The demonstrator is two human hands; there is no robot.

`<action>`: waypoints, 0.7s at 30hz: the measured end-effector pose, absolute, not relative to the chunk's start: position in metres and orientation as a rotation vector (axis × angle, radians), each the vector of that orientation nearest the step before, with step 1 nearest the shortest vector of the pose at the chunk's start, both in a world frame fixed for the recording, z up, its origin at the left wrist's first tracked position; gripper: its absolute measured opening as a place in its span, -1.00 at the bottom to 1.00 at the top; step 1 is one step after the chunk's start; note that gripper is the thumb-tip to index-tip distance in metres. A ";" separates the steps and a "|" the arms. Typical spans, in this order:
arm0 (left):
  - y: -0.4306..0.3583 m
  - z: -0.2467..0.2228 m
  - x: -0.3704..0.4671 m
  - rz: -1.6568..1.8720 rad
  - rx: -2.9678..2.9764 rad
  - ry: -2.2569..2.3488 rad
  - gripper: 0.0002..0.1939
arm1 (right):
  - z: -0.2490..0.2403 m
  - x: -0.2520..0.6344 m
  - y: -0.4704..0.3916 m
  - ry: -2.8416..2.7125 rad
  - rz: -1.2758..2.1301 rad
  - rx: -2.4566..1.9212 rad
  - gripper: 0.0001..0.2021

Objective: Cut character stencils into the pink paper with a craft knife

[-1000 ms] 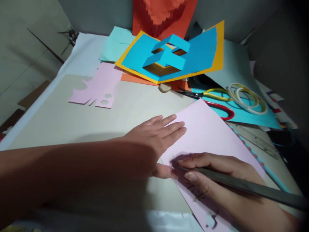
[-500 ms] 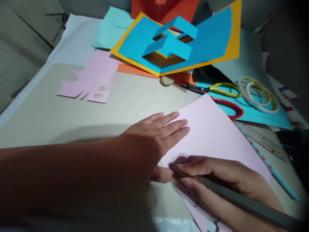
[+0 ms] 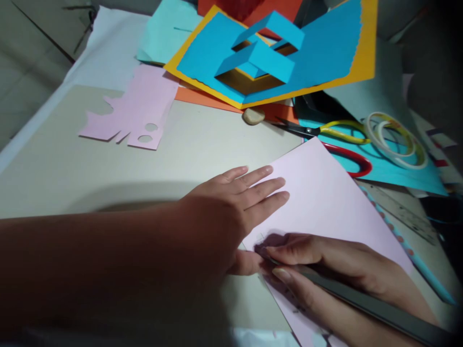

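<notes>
A pale pink sheet of paper (image 3: 318, 193) lies slanted on the table, with faint drawn lines and small marks near its lower left edge. My left hand (image 3: 231, 202) rests flat across that edge, fingers stretched out on the sheet and thumb close to the marks. In my right hand (image 3: 333, 260) is a long, slim dark grey pen-like tool (image 3: 361, 294), pinched between thumb and fingers. Its tip meets the paper beside my left thumb. The tip is in shadow, so its exact kind is unclear.
A blue and yellow pop-up card (image 3: 325, 53) stands open at the back. A cut pink paper scrap (image 3: 141, 101) lies left. Scissors (image 3: 311, 131), tape rolls (image 3: 394, 140), an eraser (image 3: 253, 116), a clear ruler (image 3: 401, 212) and a dotted pencil (image 3: 430, 279) lie around the sheet.
The view has shifted slightly, so most things sit a little farther right or higher. Both hands keep nearly the same pose on the pink sheet.
</notes>
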State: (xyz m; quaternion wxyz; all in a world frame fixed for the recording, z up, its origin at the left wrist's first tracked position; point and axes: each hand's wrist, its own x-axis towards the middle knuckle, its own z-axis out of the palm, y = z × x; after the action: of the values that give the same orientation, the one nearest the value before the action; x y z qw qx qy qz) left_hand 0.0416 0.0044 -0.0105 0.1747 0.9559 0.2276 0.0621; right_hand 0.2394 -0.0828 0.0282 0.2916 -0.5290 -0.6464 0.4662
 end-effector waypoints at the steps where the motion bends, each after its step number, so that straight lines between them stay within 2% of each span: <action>1: 0.004 -0.011 0.041 0.186 2.715 0.645 0.01 | 0.029 0.239 -0.083 -1.731 1.237 -1.432 -0.77; 6: 0.003 -0.011 0.038 0.260 2.744 0.617 -0.05 | 0.034 0.237 -0.083 -1.736 1.211 -1.517 -0.81; 13: 0.008 -0.009 0.042 0.111 2.730 0.627 0.06 | 0.034 0.234 -0.082 -1.872 1.072 -1.563 -0.92; 21: 0.009 -0.013 0.042 0.209 2.783 0.610 0.06 | 0.037 0.214 -0.078 -1.912 0.896 -1.677 -0.75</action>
State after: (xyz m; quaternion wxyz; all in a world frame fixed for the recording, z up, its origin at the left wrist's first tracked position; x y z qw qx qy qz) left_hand 0.0420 0.0086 -0.0126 0.1420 0.9643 0.2113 0.0726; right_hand 0.2141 -0.0780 0.0370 0.2208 -0.6066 -0.6916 0.3240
